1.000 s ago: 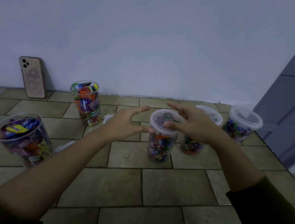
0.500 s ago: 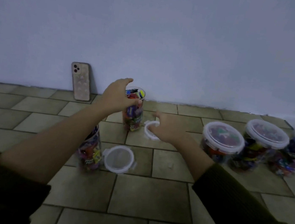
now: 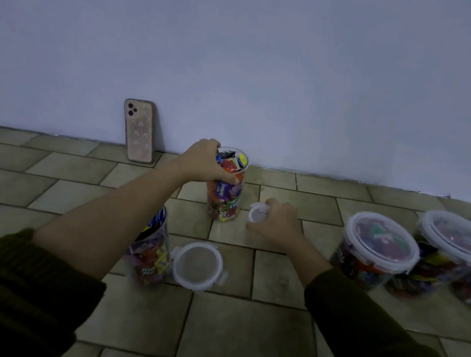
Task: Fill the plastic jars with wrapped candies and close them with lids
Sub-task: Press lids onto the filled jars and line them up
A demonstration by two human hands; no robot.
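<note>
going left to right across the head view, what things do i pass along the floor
phone → open jar → tall open jar gripped by left hand → small lid held by right hand → lidded jar → second lidded jar

Head camera looks forward and down at the tiled floor [image 3: 238, 341].

The left grip [image 3: 205, 164] holds the top of an open jar [image 3: 225, 203] of wrapped candies standing upright on the tiled floor [image 3: 238, 341]. The right grip [image 3: 277, 225] holds a small lid [image 3: 256, 215] just beside that jar. A second open jar [image 3: 149, 253] stands nearer, with a loose lid [image 3: 198, 265] lying beside it.
</note>
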